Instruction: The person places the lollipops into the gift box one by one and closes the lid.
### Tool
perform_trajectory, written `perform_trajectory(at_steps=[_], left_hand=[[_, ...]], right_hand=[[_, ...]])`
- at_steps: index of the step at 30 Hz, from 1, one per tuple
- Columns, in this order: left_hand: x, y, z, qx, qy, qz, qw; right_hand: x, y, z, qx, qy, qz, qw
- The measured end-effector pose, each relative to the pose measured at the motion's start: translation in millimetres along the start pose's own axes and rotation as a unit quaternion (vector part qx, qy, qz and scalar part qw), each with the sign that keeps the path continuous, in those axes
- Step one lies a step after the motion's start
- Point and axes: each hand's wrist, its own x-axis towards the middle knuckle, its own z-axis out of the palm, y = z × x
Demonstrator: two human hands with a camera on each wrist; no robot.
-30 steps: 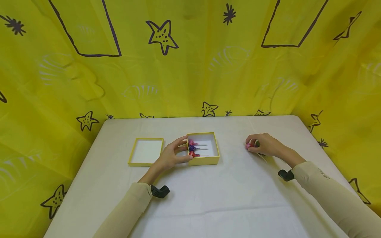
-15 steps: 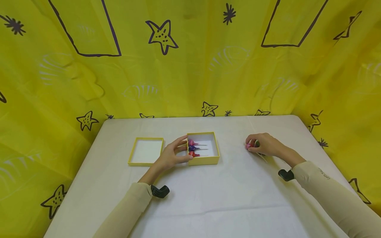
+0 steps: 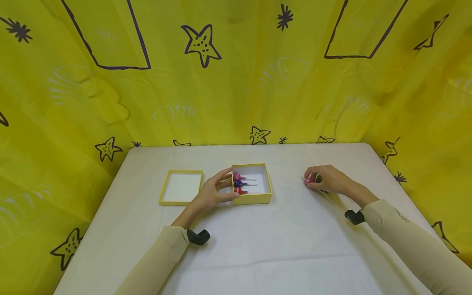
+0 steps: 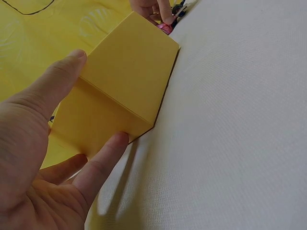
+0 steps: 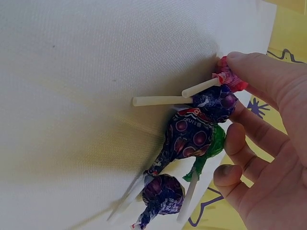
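A yellow box [image 3: 252, 199] with a white inside stands uncovered mid-table. Inside, sticks pointing right, lie a pink lollipop [image 3: 237, 177], a dark purple lollipop [image 3: 238, 184] and a red lollipop [image 3: 239, 191]. My left hand [image 3: 209, 195] holds the box by its left side, thumb and fingers spread across its wall. To the right, my right hand [image 3: 329, 179] pinches another pink lollipop [image 5: 231, 79] between thumb and fingers. Bunched beside those fingers are several wrapped lollipops, among them a purple lollipop [image 5: 189, 134] and a green lollipop [image 5: 217, 141]. The head view mostly hides this bunch behind the hand.
A shallow yellow-edged lid [image 3: 175, 203], white inside, lies left of the box, behind the left wrist. White cloth covers the table [image 3: 276, 241]. A yellow patterned curtain [image 3: 236, 90] hangs along the back and both sides.
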Motion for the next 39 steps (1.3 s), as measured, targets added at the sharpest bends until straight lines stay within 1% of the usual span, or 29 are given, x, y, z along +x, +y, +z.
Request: perform_trajectory(at_steps=[10, 15, 27, 34, 39], left_hand=[[0.2, 0.6, -0.6, -0.007, -0.002, 0.007, 0.9999], [0.6, -0.1, -0.3, -0.009, -0.001, 0.005, 0.9999], [1.6, 0.1, 0.5, -0.004, 0.000, 0.001, 1.0000], [1.2, -0.2, 0.6, -0.003, 0.002, 0.003, 1.0000], [1.0, -0.4, 0.4, -0.003, -0.001, 0.007, 1.0000]], right_hand=[[0, 0, -1, 0.000, -0.001, -0.006, 1.000], [1, -2, -2, 0.001, -0.004, -0.005, 1.000], [-1, -9, -7, 0.012, 0.007, -0.030, 0.999], [0, -11, -10, 0.013, -0.001, -0.022, 1.000], [1, -12, -12, 0.008, 0.001, -0.037, 0.999]])
